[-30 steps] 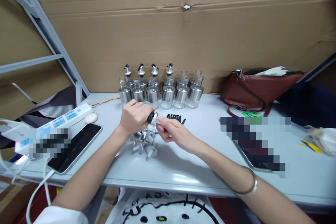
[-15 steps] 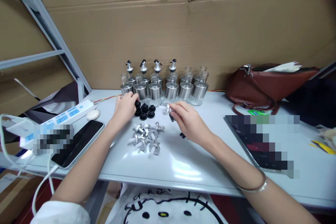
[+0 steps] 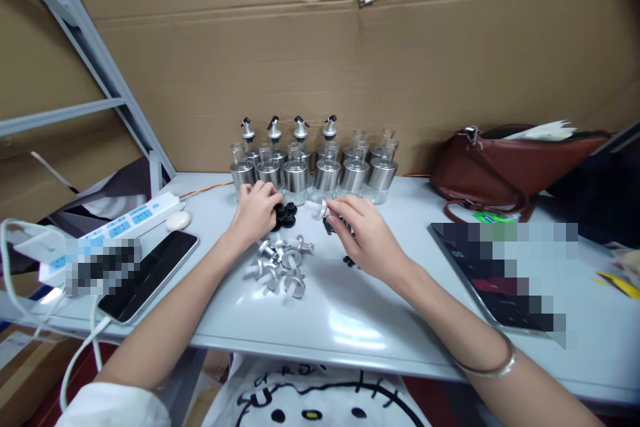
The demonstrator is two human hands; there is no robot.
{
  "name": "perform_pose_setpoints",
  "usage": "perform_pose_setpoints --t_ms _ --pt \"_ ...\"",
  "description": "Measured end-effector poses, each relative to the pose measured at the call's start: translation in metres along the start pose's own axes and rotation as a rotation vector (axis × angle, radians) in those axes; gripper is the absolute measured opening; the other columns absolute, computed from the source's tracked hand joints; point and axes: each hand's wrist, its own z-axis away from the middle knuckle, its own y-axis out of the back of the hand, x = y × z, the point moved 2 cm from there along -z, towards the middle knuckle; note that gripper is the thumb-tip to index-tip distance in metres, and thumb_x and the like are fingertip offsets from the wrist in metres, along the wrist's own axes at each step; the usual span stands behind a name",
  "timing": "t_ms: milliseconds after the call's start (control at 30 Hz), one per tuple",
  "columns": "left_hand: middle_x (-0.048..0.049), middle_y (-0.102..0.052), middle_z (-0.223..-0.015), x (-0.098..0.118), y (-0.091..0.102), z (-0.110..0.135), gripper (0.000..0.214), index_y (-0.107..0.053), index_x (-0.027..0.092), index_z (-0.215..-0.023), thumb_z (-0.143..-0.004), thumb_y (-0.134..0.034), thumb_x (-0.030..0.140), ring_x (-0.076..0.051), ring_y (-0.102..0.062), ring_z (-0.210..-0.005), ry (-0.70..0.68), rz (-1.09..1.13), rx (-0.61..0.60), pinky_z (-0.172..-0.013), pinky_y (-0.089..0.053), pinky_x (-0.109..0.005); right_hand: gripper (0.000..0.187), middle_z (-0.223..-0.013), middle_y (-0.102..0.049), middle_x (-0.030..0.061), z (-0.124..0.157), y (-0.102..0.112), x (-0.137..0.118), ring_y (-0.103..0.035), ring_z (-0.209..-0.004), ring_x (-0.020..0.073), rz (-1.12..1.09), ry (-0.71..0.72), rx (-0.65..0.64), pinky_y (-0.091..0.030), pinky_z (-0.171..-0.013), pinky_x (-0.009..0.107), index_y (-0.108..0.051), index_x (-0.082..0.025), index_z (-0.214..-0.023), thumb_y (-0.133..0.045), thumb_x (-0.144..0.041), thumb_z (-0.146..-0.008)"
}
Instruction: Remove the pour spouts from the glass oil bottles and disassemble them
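Note:
My right hand (image 3: 367, 235) pinches a silver pourer spout (image 3: 318, 209) between thumb and fingers, its pale tube pointing left. My left hand (image 3: 257, 212) is curled over the black stoppers (image 3: 286, 215) and hides some of them. Its fingertips point down, and what they grip is hidden. Just below lies a loose pile of silver pourer spouts (image 3: 280, 265). Behind both hands stand two rows of glass bottles with silver bands (image 3: 327, 175). Several back-row bottles carry pourers with black tips (image 3: 300, 125). Small black pieces (image 3: 349, 261) lie under my right hand.
On the left are a white power strip (image 3: 127, 219), a round white case (image 3: 179, 221) and a phone (image 3: 150, 277) with cables. A tablet (image 3: 480, 280) lies at right, below a brown handbag (image 3: 520, 160). Cardboard (image 3: 250, 47) stands behind the grey table (image 3: 390, 347).
My left hand has shifted right and slightly down, now covering stoppers that showed before. My right hand stays almost in place, still holding the pourer spout.

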Motion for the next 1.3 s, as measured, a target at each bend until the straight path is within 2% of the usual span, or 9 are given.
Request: perform_pose_setpoints --t_ms 200,433,600,700,900,1033,1200,1300 --pt "-0.0090 -0.060 -0.094 -0.007 -0.002 0.001 0.024 -0.063 0.018 -0.080 -0.069 -0.046 0.005 -0.027 -0.049 -0.096 -0.015 -0.054 -0.040 -0.077 -0.031 -0.044 0.023 -0.087 -0.063 0.0082 0.000 0.000 -0.002 -0.054 -0.079 0.0196 -0.025 -0.008 -0.059 -0.036 -0.070 0.032 -0.060 -0.014 -0.106 -0.039 -0.021 -0.096" --pt "-0.0082 -0.060 -0.092 -0.011 0.000 0.001 0.022 -0.060 0.018 -0.077 -0.066 -0.045 0.006 -0.026 -0.049 -0.096 0.040 0.003 -0.070 -0.077 -0.030 -0.043 0.019 -0.089 -0.060 0.0074 0.000 0.002 -0.002 -0.050 -0.085 0.0202 -0.089 0.009 -0.354 -0.039 -0.078 0.035 -0.069 -0.017 -0.095 -0.051 -0.019 -0.088" --pt "-0.0090 -0.060 -0.090 -0.013 -0.005 0.002 0.021 -0.058 0.018 -0.079 -0.068 -0.044 0.007 -0.027 -0.048 -0.095 0.046 0.006 -0.142 -0.077 -0.031 -0.044 0.015 -0.080 -0.059 0.0054 0.005 -0.004 -0.001 -0.053 -0.079 0.0184 -0.167 -0.012 -0.569 -0.041 -0.074 0.032 -0.072 -0.016 -0.082 -0.058 -0.011 -0.078" --pt "-0.0089 -0.060 -0.091 -0.015 -0.004 0.002 0.020 -0.058 0.017 -0.080 -0.070 -0.044 0.007 -0.027 -0.048 -0.095 0.060 0.017 -0.164 -0.078 -0.032 -0.045 0.018 -0.079 -0.061 0.0054 0.008 -0.009 -0.003 -0.054 -0.080 0.0187 -0.173 0.004 -0.635 -0.042 -0.074 0.031 -0.072 -0.016 -0.082 -0.059 -0.006 -0.075" --pt "-0.0098 -0.059 -0.095 -0.016 0.000 0.005 0.024 -0.064 0.017 -0.083 -0.073 -0.044 0.008 -0.028 -0.047 -0.099 0.070 0.044 -0.157 -0.082 -0.033 -0.047 0.025 -0.091 -0.063 0.0082 0.008 -0.010 -0.006 -0.057 -0.087 0.0193 -0.201 -0.004 -0.590 -0.045 -0.078 0.032 -0.070 -0.015 -0.097 -0.058 -0.005 -0.077" --pt "-0.0091 -0.059 -0.096 -0.016 0.008 0.006 0.027 -0.066 0.018 -0.086 -0.077 -0.042 0.008 -0.027 -0.048 -0.099 0.101 0.072 -0.156 -0.085 -0.033 -0.048 0.026 -0.093 -0.062 0.0082 0.005 -0.006 -0.006 -0.057 -0.088 0.0194 -0.202 -0.020 -0.534 -0.047 -0.080 0.034 -0.068 -0.016 -0.096 -0.054 -0.004 -0.079" --pt "-0.0082 -0.059 -0.100 -0.007 0.035 0.008 0.026 -0.063 0.020 -0.094 -0.082 -0.042 0.013 -0.028 -0.050 -0.102 0.152 0.029 -0.110 -0.086 -0.034 -0.051 0.025 -0.096 -0.063 0.0092 0.003 0.010 -0.018 -0.056 -0.089 0.0215 -0.156 0.021 -0.420 -0.047 -0.079 0.038 -0.065 -0.016 -0.099 -0.047 -0.007 -0.084" --pt "-0.0083 -0.061 -0.101 0.012 0.057 0.033 0.025 -0.062 0.022 -0.098 -0.086 -0.040 0.018 -0.027 -0.053 -0.100 0.118 0.050 -0.001 -0.084 -0.038 -0.050 0.028 -0.096 -0.064 0.0105 0.011 0.033 -0.039 -0.056 -0.086 0.0228 -0.076 0.109 -0.338 -0.048 -0.071 0.038 -0.063 -0.017 -0.101 -0.044 -0.006 -0.085"
